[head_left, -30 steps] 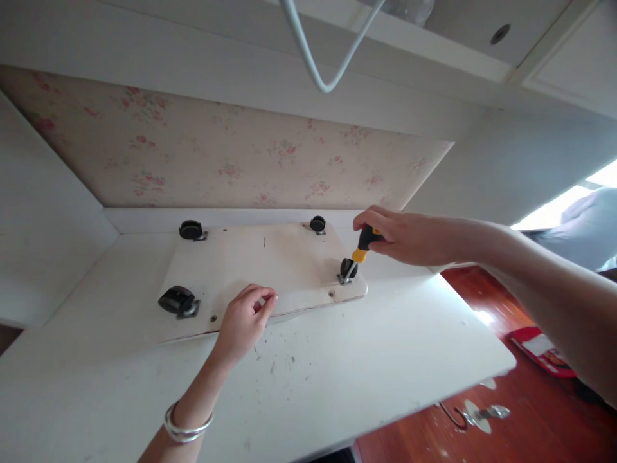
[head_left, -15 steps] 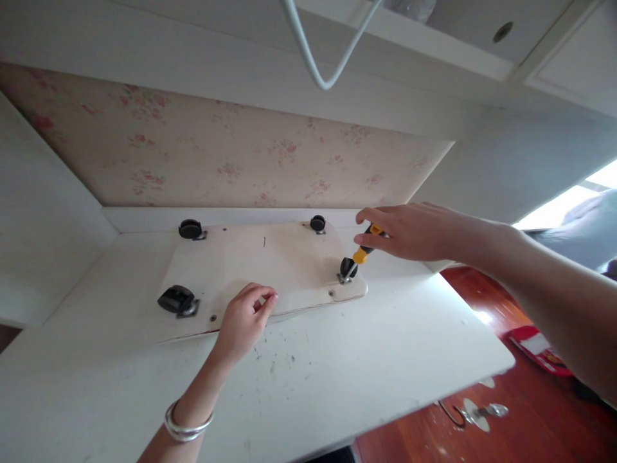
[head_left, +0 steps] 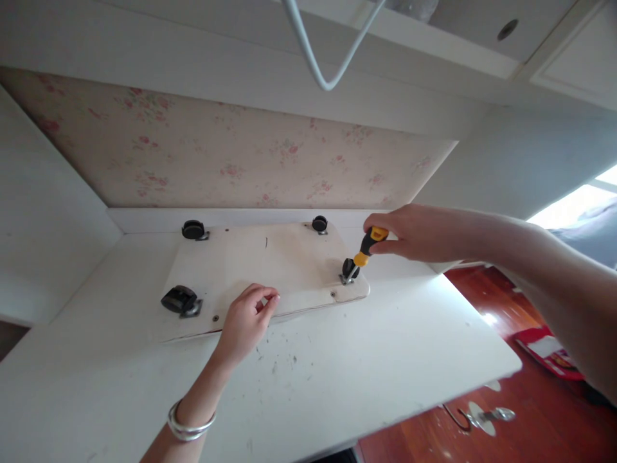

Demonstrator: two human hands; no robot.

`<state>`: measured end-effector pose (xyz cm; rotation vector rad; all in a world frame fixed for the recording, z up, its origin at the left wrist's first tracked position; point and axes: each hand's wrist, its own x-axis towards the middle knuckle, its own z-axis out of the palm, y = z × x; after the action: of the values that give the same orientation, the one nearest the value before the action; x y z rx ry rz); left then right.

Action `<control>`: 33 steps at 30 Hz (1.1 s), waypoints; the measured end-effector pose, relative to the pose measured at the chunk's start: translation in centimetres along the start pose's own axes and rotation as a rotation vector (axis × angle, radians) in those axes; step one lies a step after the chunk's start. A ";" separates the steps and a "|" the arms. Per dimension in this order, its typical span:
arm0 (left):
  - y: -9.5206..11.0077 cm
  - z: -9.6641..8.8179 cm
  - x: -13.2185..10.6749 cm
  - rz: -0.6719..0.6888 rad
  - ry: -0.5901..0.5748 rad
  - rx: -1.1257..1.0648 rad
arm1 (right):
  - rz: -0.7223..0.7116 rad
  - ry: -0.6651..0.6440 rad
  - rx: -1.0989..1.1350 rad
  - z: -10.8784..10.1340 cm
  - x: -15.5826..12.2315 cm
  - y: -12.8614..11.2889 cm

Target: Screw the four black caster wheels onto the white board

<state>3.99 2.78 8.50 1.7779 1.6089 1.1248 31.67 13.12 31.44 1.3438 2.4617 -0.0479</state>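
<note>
In my right hand (head_left: pixel 405 233) is a yellow and black screwdriver (head_left: pixel 370 243), slanting down with its tip at the metal plate of the near right caster (head_left: pixel 350 268). That caster sits on a white board (head_left: pixel 289 263) with rounded corners. Other black casters stand at its corners: far right (head_left: pixel 319 224), far left (head_left: pixel 193 229) and near left (head_left: pixel 178 299). Over the board's near edge, my left hand (head_left: pixel 245 315) has its thumb and fingertips pinched together; whatever may be between them is too small to make out.
The board lies on a white desk (head_left: pixel 385 360) against a low back ledge. A pale bent rod (head_left: pixel 325 80) hangs down from above. On the red wooden floor (head_left: pixel 414 431) to the right are a metal hook-like fitting (head_left: pixel 482 417) and a red item (head_left: pixel 547 350).
My right hand has shifted its grip on the screwdriver, and more of the handle now shows. The tip stays at the same caster. My left hand keeps its pinch in place.
</note>
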 end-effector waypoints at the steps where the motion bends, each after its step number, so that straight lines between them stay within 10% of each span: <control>1: 0.0 0.0 0.0 0.000 -0.001 0.001 | 0.063 0.027 -0.081 0.1 0.1 0.1; 20: 0.2 0.2 0.1 -0.007 0.008 0.027 | 0.101 0.098 -0.178 0.4 -0.3 0.0; 25: 0.4 0.2 0.1 -0.001 0.009 0.031 | -0.138 0.088 0.034 0.3 -0.4 0.1; 30: 0.5 0.1 0.1 0.005 0.002 0.037 | 0.110 0.131 -0.166 0.3 -0.2 0.1; 33: 0.5 0.0 0.0 0.005 0.010 0.033 | 0.017 0.092 -0.070 0.2 -0.5 0.1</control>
<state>4.29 2.72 8.87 1.8005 1.6385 1.1172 32.03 12.70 31.41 1.3654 2.5015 0.1058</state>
